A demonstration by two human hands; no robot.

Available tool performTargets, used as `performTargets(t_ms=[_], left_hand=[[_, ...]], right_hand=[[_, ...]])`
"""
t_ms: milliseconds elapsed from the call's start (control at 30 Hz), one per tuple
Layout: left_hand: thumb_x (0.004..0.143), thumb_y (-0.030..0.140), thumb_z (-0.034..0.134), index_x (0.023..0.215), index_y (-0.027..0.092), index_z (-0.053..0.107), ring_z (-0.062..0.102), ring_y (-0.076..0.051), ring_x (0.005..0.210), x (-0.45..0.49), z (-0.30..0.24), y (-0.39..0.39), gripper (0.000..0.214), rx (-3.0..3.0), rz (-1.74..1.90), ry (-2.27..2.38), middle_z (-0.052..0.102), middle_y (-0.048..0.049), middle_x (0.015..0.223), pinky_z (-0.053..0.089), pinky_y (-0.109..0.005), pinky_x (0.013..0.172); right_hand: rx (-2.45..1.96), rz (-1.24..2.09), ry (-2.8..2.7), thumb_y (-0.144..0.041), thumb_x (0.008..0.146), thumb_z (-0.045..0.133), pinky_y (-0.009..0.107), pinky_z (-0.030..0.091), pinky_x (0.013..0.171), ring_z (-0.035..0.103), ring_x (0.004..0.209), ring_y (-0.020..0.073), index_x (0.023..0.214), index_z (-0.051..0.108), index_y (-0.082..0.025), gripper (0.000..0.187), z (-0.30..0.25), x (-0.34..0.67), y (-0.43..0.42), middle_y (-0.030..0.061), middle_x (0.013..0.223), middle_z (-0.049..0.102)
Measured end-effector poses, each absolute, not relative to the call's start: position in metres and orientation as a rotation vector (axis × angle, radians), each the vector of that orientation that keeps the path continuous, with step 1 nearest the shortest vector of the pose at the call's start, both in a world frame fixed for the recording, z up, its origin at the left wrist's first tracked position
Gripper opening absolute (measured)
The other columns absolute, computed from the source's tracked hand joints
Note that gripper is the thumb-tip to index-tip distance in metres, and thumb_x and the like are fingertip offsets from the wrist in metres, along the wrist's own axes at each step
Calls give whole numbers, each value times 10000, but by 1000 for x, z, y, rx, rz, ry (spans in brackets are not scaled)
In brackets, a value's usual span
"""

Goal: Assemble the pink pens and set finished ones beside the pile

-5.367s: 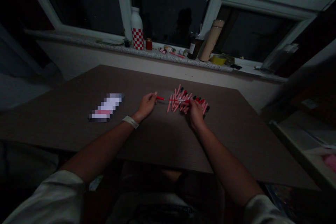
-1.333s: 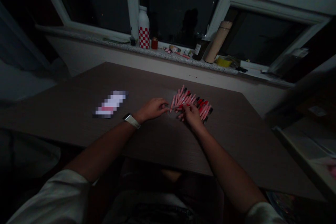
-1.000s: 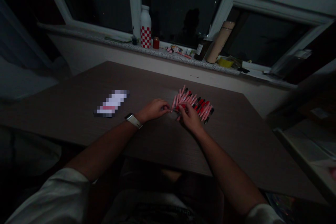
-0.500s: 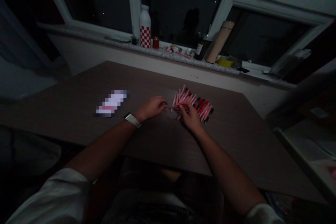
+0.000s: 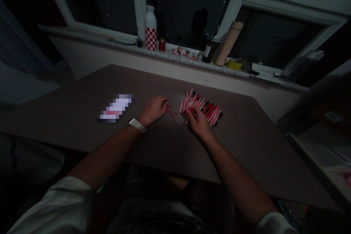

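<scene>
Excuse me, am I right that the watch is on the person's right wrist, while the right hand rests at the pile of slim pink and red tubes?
Not quite: the watch is on the person's left wrist, not the right, as the head view shows. The right hand does rest at the pile of slim pink and red tubes.

Glossy plastic pens point(image 5: 201, 109), matt wood-grain tabletop point(image 5: 170, 153)
</scene>
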State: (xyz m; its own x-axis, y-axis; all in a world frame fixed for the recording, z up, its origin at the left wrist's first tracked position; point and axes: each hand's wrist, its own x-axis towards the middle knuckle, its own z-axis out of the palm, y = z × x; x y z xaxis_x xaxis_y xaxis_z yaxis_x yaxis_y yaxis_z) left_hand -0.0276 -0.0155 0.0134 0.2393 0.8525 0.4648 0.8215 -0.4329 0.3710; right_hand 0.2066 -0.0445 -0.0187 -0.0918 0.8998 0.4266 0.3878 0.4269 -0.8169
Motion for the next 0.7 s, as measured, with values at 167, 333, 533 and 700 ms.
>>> performTargets(t_ms=[167, 333, 533, 700], left_hand=[[966, 285, 446, 1050, 175, 693, 640, -234, 978, -24, 11, -16, 284, 2515, 902, 1466, 706, -92, 1041, 486, -365, 890], [967, 263, 446, 1041, 170, 700, 629, -223, 964, -20, 8, -17, 280, 2563, 846, 1370, 704, -88, 1009, 480, -358, 887], [967, 235, 442, 1077, 183, 701, 604, -219, 1022, -20, 5, -16, 286, 2607, 824, 1281, 689, -84, 1060, 461, -359, 936], [963, 228, 445, 1074, 181, 707, 604, -226, 1027, -20, 5, -15, 288, 2622, 790, 1272, 690, -86, 1047, 461, -368, 936]], right_hand=[[-1155, 650, -1672, -490, 938, 533, 333, 551, 718, 697, 809, 217, 1208, 621, -219, 393, -22, 208, -44, 82, 994, 722], [-1172, 630, -1685, -486, 946, 517, 334, 552, 688, 685, 723, 205, 1339, 576, -230, 473, -23, 209, -44, 69, 974, 728], [-1169, 585, -1672, -483, 939, 536, 326, 547, 690, 689, 755, 213, 1354, 549, -232, 486, -20, 208, -46, 74, 975, 724], [-1146, 625, -1660, -495, 941, 524, 301, 540, 652, 687, 695, 188, 1290, 577, -218, 448, -18, 207, -47, 75, 978, 722]])
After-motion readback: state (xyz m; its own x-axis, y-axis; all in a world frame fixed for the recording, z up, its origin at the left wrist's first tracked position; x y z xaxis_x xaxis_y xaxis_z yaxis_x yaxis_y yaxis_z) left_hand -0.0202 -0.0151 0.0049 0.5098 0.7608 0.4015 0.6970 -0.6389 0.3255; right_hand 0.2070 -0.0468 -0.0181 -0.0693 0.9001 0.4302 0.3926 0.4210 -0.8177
